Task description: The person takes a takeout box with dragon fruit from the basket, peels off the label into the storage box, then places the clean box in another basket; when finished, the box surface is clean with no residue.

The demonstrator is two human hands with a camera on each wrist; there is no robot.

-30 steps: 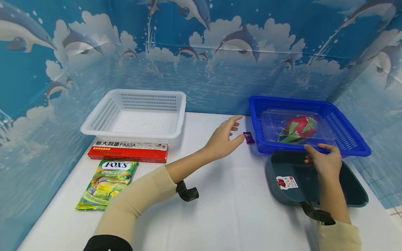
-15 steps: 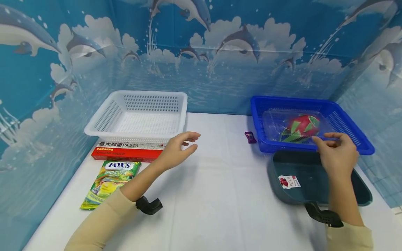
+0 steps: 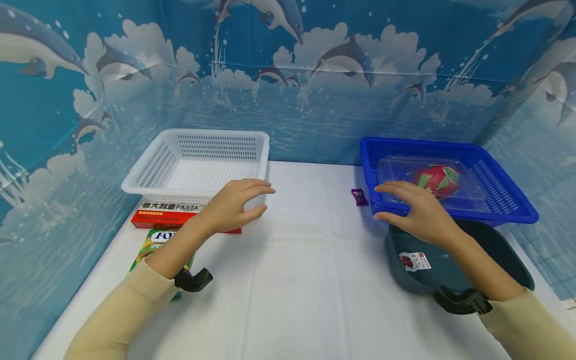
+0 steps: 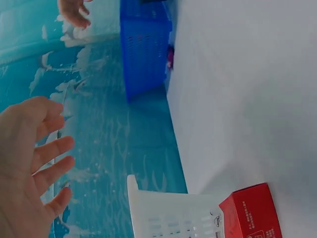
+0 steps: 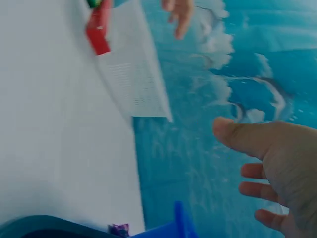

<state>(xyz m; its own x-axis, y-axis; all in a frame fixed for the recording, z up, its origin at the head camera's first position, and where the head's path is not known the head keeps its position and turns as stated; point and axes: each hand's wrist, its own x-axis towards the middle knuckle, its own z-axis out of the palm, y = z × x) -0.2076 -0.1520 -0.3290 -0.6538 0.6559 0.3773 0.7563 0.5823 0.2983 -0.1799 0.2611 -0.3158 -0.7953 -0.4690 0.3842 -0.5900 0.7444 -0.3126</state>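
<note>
My left hand [image 3: 231, 205] hovers with fingers parted near the front right corner of the white basket [image 3: 198, 192], over the red pasta box [image 3: 162, 218]; it holds nothing. Below it lies the green FOX'S candy bag [image 3: 157, 243], partly covered by my forearm. My right hand [image 3: 418, 210] is above the front edge of the blue basket [image 3: 508, 216] and the dark green bin [image 3: 400, 275], thumb and fingers apart, nothing between them. Inside the blue basket a red and green dragon fruit [image 3: 438, 180] lies with a clear plastic container [image 3: 472, 197].
A small purple wrapped candy [image 3: 359, 197] lies on the white table [image 3: 297, 280], just left of the blue basket. Behind the table hangs a blue curtain [image 3: 288, 120] printed with dolphins. The bin bears a white label [image 3: 415, 261].
My left hand has moved left from beside the purple candy to the white basket's corner. My right hand has swung left over the blue basket's front edge, its fingers spreading wider.
</note>
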